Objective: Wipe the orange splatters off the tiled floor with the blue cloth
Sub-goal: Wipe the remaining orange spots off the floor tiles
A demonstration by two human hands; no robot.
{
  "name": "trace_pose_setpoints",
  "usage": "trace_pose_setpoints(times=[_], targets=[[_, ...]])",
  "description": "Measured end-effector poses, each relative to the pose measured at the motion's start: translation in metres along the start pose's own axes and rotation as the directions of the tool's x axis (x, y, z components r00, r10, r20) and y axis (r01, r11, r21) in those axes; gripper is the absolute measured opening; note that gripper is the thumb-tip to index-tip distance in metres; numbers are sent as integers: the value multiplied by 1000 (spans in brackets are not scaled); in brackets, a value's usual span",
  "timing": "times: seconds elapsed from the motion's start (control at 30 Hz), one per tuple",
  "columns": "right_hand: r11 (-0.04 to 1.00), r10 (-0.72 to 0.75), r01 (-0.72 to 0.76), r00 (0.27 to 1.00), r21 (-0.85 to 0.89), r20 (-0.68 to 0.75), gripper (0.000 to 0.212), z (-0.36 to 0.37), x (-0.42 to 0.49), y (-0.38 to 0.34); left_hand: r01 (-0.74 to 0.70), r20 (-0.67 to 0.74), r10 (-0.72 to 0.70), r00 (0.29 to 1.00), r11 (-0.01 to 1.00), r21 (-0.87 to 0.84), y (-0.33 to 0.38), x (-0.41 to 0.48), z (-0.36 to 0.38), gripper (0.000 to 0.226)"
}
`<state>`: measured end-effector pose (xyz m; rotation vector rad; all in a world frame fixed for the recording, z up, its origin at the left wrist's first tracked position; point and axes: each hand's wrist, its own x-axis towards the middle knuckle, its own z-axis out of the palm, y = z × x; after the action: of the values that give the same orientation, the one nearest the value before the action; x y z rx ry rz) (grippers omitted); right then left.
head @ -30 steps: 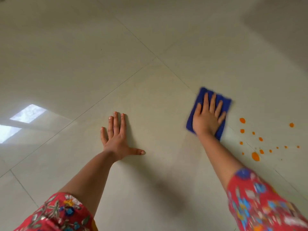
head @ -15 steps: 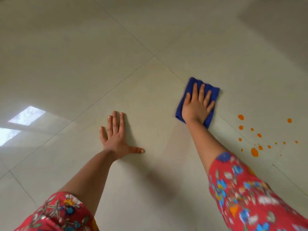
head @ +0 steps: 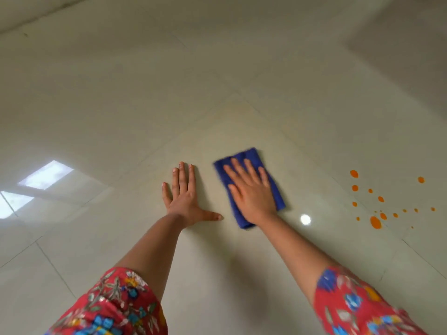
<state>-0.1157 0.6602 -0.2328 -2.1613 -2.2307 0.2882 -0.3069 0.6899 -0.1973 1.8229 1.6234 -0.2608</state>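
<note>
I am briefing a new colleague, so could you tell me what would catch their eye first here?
The orange splatters scattered on the pale tiled floor at the right stand out most. Left of them, apart, the right hand lies flat on the folded blue cloth, and the left hand is spread flat beside it.

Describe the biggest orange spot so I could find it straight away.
Start at the blue cloth under the right hand on the tiled floor, then look right to the scatter of orange splatters. The biggest spot sits at the cluster's near edge; it is an elongated blob, while its neighbours are small dots.
</note>
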Motion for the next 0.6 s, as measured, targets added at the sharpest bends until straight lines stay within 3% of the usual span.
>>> trace_pose_setpoints(times=[0.07, 0.13, 0.17, 0.23, 0.3, 0.37, 0.4, 0.5, 0.6], targets=[[974, 226, -227, 973, -15, -48, 54, -3, -3, 47, -8, -10, 8, 1000, 1000, -3, -2, 0, 1, 155], [883, 470, -470, 882, 18, -37, 52, -13, 22, 68, -22, -38, 22, 999, 1000, 5, -4, 3, 4, 154], [852, 524, -523, 851, 41, -27, 52, -15, 36, 66, -26, -45, 27, 999, 1000, 11, -4, 3, 6, 153], [903, 429, -428, 903, 51, -24, 53, -13, 50, 40, -33, -56, 34, 998, 999, 19, -4, 4, 7, 151], [986, 167, -168, 986, -4, -25, 55, -4, 31, 6, -24, -68, 25, 997, 1000, 20, -7, 5, 6, 150], [998, -25, 24, 1000, -56, -4, 53, 5, -31, -2, -3, -85, 3, 996, 1000, 0, -8, 1, 4, 146], [997, -34, 35, 999, -62, 11, 53, 5, -68, 12, -11, -95, 10, 995, 1000, -7, -2, -4, 8, 142], [993, 94, -95, 995, -67, -23, 53, 2, -133, 80, -153, -91, 155, 984, 988, 22, 30, -17, 21, 128], [913, 402, -404, 914, -52, -45, 56, -7, -121, 122, -316, 1, 316, 949, 949, -16, 81, -26, 42, 126]])
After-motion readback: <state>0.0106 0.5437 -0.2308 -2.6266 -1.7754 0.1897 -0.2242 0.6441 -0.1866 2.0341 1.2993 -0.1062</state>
